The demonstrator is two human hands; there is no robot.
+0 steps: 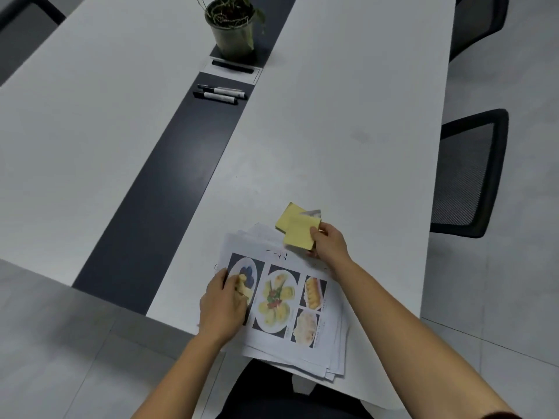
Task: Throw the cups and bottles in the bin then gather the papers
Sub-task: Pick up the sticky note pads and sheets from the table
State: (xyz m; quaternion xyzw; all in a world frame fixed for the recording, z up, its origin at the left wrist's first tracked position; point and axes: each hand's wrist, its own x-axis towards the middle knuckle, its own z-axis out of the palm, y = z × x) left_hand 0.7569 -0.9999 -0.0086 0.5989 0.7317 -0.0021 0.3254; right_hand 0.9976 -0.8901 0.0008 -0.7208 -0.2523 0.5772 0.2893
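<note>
Papers: the papers (287,303) lay fanned, overhanging the bench (348,116) at its near edge.
Left: the left grip (222,306) rested on the papers' left side, pinching a yellow scrap (243,288).
Right: the right grip (329,243) held notes (298,229) just over the papers' far right corner.
Next: probably down onto the papers.

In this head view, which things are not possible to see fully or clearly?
Bin: not in the head view at all.
Paper stack: lower sheets covered by the top sheet; its writing is blurred.
Left hand: fingers hide whether the yellowish bit is held or printed.
Right hand: yellow sticky notes hide most of a grey piece behind them.
Plant: top cut off by the upper edge.
</note>
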